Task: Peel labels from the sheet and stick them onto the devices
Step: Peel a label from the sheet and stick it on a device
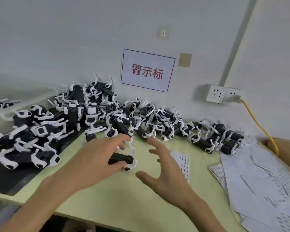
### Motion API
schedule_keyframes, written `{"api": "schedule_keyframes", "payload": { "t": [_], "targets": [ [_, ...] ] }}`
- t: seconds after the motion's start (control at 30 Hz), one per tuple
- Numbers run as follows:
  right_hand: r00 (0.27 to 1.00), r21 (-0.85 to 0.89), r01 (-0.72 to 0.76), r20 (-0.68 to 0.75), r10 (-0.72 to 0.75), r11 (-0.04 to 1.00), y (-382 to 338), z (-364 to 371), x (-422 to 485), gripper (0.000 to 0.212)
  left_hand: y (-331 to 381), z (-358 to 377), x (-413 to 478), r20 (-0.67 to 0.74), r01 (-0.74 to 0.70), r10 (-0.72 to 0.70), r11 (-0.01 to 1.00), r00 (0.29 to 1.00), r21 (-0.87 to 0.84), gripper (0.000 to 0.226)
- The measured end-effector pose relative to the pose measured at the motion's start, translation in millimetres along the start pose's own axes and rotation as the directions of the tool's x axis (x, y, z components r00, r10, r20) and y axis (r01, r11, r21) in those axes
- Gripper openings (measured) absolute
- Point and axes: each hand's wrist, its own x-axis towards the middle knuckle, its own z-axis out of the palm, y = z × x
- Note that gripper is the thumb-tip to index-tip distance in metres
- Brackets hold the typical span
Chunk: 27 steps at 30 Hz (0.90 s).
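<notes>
Flat, even, fairly bright light fills the view. The left hand (94, 158) throws only a faint, soft shadow on the bench (124, 198). Everything looks soft and smeared: the device (120, 160) it grips lacks crisp edges, and the print on the label sheet (184, 162) is illegible. Wide-angle distortion tilts the wall conduit (238, 39) and stretches the frame's edges.

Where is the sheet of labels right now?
In the head view, the label sheet lies flat on the green table, right of centre, beside the right hand, with a pile of paper sheets further right.
</notes>
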Motion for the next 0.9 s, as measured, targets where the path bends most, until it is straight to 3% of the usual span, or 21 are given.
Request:
{"api": "schedule_keyframes", "payload": {
  "t": [0.07, 0.1, 0.17, 0.33, 0.4, 0.5, 0.57, 0.63, 0.67, 0.73, 0.77, 0.8, 0.83, 0.9],
  "targets": [
    [0.958, -0.029, -0.143, 0.246, 0.146, 0.989, 10.8, 16.5, 35.1, 0.109, -21.5, 6.7, 25.6, 0.300, 0.081, -0.165, 0.958, 0.939, 0.274, 0.065],
    [0.917, -0.046, -0.203, 0.343, 0.206, 0.978, 20.1, 27.6, 49.2, 0.115, -34.9, 16.5, 34.5, 0.382, 0.075, -0.235, 0.917, 0.894, 0.391, 0.068],
    [0.870, -0.041, -0.289, 0.406, 0.280, 0.957, 35.1, 48.3, 66.3, 0.110, -48.8, 31.4, 40.5, 0.394, 0.057, -0.279, 0.870, 0.876, 0.490, 0.067],
    [0.930, 0.141, -0.276, 0.287, 0.227, 0.951, 51.9, 57.5, 60.1, 0.090, -71.0, 50.3, 27.5, 0.141, 0.046, -0.111, 0.915, 0.984, 0.400, 0.043],
    [0.944, 0.241, -0.297, 0.222, 0.245, 0.924, 50.0, 43.0, 58.2, 0.083, -68.1, 52.7, 22.7, -0.038, 0.026, -0.015, 0.954, 0.999, 0.298, 0.037],
    [0.946, 0.406, -0.324, 0.147, 0.289, 0.855, 42.4, 11.4, 62.9, 0.071, -45.1, 60.8, 25.5, -0.339, 0.004, 0.035, 0.993, 0.940, 0.114, 0.052],
    [0.936, 0.571, -0.338, 0.124, 0.328, 0.748, 38.0, -4.3, 67.4, 0.061, -20.8, 73.2, 34.0, -0.508, -0.028, -0.043, 0.991, 0.860, -0.131, 0.074],
    [0.917, 0.690, -0.331, 0.074, 0.392, 0.644, 36.9, -14.2, 70.1, 0.057, 3.3, 84.1, 45.9, -0.553, 0.004, -0.302, 0.880, 0.777, -0.475, 0.088],
    [0.906, 0.736, -0.317, 0.049, 0.420, 0.598, 37.8, -18.4, 70.5, 0.056, 13.2, 86.6, 50.6, -0.483, 0.044, -0.466, 0.752, 0.742, -0.658, 0.088],
    [0.890, 0.820, -0.294, 0.048, 0.453, 0.490, 44.2, -25.5, 70.0, 0.053, 22.6, 87.4, 55.5, -0.078, 0.129, -0.586, 0.304, 0.807, -0.944, 0.079],
    [0.891, 0.867, -0.284, 0.081, 0.446, 0.410, 47.3, -28.4, 68.2, 0.054, 27.1, 92.0, 64.2, 0.174, 0.246, -0.515, 0.075, 0.840, -0.966, 0.070],
    [0.897, 0.907, -0.281, 0.131, 0.423, 0.315, 50.8, -30.8, 65.2, 0.055, 32.9, 95.8, 72.7, 0.346, 0.360, -0.395, -0.042, 0.851, -0.932, 0.060],
    [0.902, 0.927, -0.292, 0.185, 0.390, 0.234, 54.8, -31.9, 61.0, 0.057, 36.1, 101.0, 76.5, 0.387, 0.394, -0.283, -0.036, 0.877, -0.918, 0.052],
    [0.897, 0.919, -0.346, 0.265, 0.353, 0.191, 62.9, -31.4, 51.5, 0.060, 39.1, 113.2, 79.9, 0.299, 0.311, -0.188, 0.038, 0.936, -0.950, 0.048]
  ]
}}
